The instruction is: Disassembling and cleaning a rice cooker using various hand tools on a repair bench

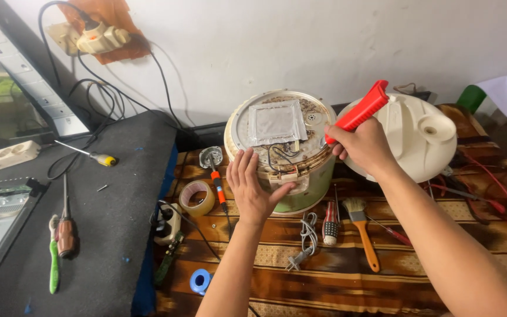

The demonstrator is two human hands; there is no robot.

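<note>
An upturned round cooker body (309, 176), cream and pale green, stands on the patterned cloth with its rusty underside, a silvery square plate (277, 121) and dark wires showing. My left hand (252, 185) rests flat against its near side, fingers spread. My right hand (362, 145) grips the red handle of a tool (360, 110) whose tip meets the cooker's right top rim. The tool's working end is hidden behind my hand.
A cream lid (421, 138) lies right of the cooker. On the cloth lie a paintbrush (362, 229), a screwdriver (330, 224), a power plug (306, 235), a tape roll (196, 198) and a soldering iron (217, 185). More screwdrivers (64, 229) lie on the dark mat at left.
</note>
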